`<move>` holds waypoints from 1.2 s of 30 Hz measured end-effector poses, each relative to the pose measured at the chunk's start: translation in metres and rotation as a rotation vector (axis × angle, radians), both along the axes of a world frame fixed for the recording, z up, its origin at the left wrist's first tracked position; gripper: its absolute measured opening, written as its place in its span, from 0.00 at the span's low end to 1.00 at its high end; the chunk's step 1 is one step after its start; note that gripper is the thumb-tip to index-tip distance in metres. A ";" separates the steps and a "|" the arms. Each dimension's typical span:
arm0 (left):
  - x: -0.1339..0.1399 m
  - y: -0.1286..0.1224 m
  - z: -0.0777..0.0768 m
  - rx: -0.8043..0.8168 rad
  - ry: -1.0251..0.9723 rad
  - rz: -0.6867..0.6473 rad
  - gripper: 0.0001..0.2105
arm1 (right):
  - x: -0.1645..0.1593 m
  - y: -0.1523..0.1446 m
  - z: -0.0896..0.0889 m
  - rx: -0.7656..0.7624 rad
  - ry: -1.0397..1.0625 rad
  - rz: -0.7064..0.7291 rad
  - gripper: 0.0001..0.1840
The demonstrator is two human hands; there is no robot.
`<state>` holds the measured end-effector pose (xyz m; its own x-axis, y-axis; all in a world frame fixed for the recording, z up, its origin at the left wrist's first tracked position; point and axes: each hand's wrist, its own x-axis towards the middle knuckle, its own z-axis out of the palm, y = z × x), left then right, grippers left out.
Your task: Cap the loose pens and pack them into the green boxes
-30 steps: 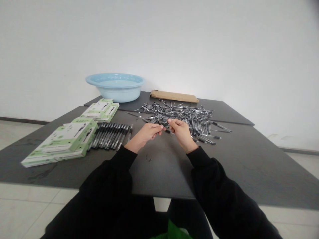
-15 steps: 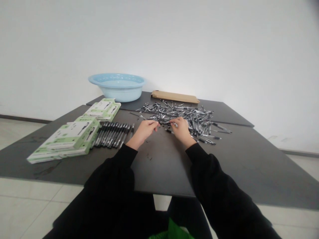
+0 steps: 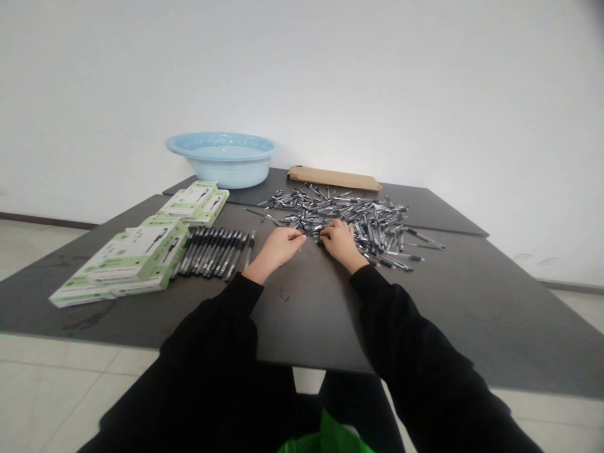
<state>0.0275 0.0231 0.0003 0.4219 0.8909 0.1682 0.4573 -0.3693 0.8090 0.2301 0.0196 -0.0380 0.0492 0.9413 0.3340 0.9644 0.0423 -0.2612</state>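
A loose pile of black-and-clear pens spreads over the dark table. My left hand is at the pile's near left edge, thumb and fingers pinched together; what lies between them is too small to make out. Close to its right, my right hand is curled at the front of the pile, its fingers closed round what looks like a pen, mostly hidden by the hand. Left of my left hand, several pens lie side by side in a row, roughly parallel.
Green-and-white pen boxes are stacked left of the row, with more boxes behind. At the back stand a light blue basin and a long brown cardboard piece, near the wall. Small dark scraps lie in front.
My left hand has shifted slightly right, nearer the right hand. The right hand's fingers have turned down and curled more over the pen. The view has tilted slightly.
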 end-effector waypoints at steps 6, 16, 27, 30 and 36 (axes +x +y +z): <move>-0.001 0.004 -0.004 0.053 0.067 -0.001 0.13 | 0.000 -0.002 0.001 0.007 -0.018 0.000 0.12; -0.004 0.011 -0.008 -0.054 -0.010 -0.030 0.11 | 0.023 -0.005 0.014 0.037 0.479 0.195 0.10; -0.006 0.008 -0.006 -0.066 -0.014 -0.001 0.11 | 0.020 -0.018 0.025 0.042 0.531 0.277 0.08; -0.006 0.008 -0.005 -0.068 -0.008 -0.011 0.12 | 0.020 -0.019 0.026 0.051 0.545 0.290 0.08; -0.006 0.008 -0.004 -0.084 0.013 -0.010 0.12 | 0.024 -0.020 0.025 0.040 0.601 0.289 0.09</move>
<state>0.0212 0.0308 -0.0032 0.4326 0.8973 0.0877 0.4649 -0.3054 0.8311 0.2538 0.0001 -0.0128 -0.0150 0.9320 0.3621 0.5999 0.2981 -0.7425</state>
